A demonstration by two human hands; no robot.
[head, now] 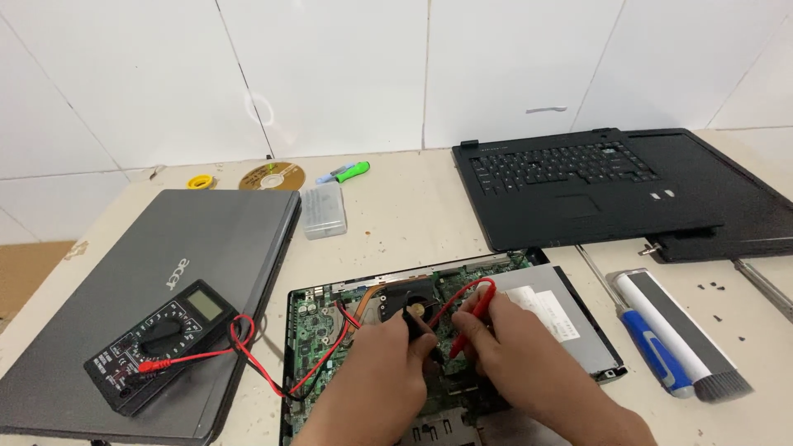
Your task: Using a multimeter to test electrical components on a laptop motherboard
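An opened laptop base lies in front of me with its green circuit board and copper heat pipe exposed. My left hand holds a black test probe tip-down on the board. My right hand grips a red test probe, also pointed at the board, close beside the black one. Red and black leads run left from the probes to a black multimeter, which rests on a closed grey laptop.
A black keyboard panel and a black lid lie at the back right. A blue-handled screwdriver, a white and grey brush and small screws sit at the right. A disc, tape roll, clear box and green marker lie near the wall.
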